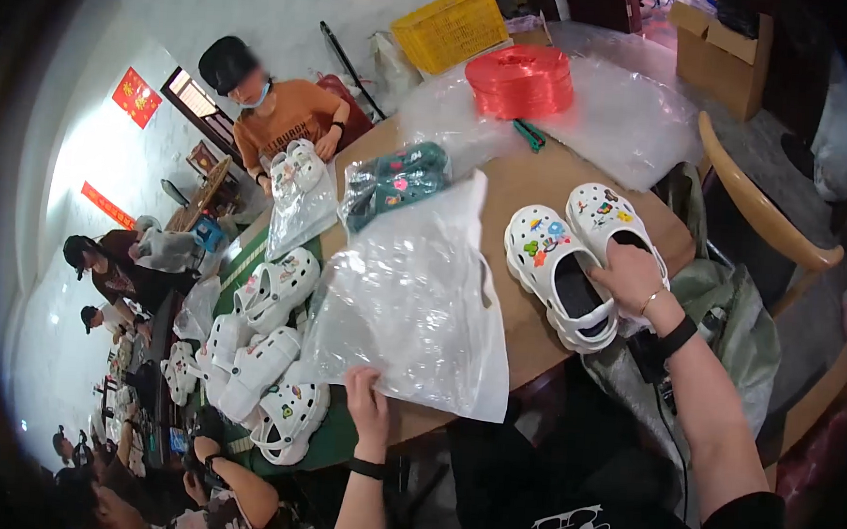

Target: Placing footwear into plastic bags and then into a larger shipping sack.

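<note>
My right hand (633,282) is closed on a pair of white clogs, its fingers at the inner edges where the two shoes meet. Colourful charms dot the toes of the left clog (538,244) and the right clog (597,205); both toes point away from me over the brown tabletop (525,353). To their left lies a clear plastic bag (407,297), flat and with nothing visible inside. My left hand (366,406) pinches its near edge. Just beyond the bag, dark green clogs (399,181) sit in clear plastic.
Several white clogs (262,361) are heaped on the green conveyor belt (320,457) at left. A co-worker in orange (297,116) holds bagged white clogs (298,174). Farther back are a red twine roll (519,81), green-handled scissors (528,135) and a yellow crate (450,29). A wooden chair (757,202) stands right.
</note>
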Demonstrator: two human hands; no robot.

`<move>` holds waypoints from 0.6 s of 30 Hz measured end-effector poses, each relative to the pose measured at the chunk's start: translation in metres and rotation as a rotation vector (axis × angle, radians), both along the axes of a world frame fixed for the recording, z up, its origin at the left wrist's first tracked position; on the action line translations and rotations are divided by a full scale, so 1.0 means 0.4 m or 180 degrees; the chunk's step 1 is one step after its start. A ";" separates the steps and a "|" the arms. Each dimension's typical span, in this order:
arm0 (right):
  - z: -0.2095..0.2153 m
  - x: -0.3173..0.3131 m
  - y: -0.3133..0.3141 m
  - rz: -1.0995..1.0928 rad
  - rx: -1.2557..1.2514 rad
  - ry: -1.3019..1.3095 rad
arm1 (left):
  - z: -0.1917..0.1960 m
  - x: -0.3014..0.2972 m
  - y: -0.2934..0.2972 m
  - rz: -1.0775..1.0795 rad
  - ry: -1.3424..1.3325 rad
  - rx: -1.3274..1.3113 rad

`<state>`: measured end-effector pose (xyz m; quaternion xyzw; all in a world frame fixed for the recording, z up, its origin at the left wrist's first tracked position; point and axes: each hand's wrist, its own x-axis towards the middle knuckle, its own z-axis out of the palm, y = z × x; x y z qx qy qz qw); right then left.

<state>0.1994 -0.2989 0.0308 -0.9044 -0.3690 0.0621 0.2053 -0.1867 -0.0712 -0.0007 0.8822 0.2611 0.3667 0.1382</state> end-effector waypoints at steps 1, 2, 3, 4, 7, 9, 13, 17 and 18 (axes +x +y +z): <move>0.003 -0.002 0.001 -0.0033 0.0061 0.0027 | -0.025 -0.009 -0.009 -0.0004 0.0170 -0.0234; 0.015 -0.004 0.003 -0.0097 -0.0037 0.0141 | -0.045 -0.017 -0.017 -0.0007 0.0338 -0.0468; 0.006 0.004 0.004 -0.0057 0.0028 0.0095 | -0.057 -0.021 -0.010 0.0080 0.0723 -0.0595; -0.003 0.009 0.005 -0.0014 0.0096 0.0049 | -0.062 -0.030 -0.007 0.0093 0.0734 -0.0633; 0.003 0.003 0.010 -0.0025 -0.0021 -0.0010 | -0.066 -0.065 0.007 0.0379 0.1713 0.0075; -0.001 0.013 -0.003 -0.0054 -0.0027 -0.0073 | -0.029 -0.034 -0.022 0.0755 0.1374 -0.0067; 0.001 0.008 0.005 -0.0031 -0.0064 -0.0039 | 0.020 0.098 -0.120 0.0309 0.0517 -0.0971; 0.005 0.005 0.002 -0.0038 -0.0156 0.0026 | -0.020 0.278 -0.161 -0.0056 0.0310 -0.0579; 0.009 0.001 0.003 -0.0026 -0.0227 0.0024 | -0.025 0.300 -0.165 -0.0037 0.0314 -0.0381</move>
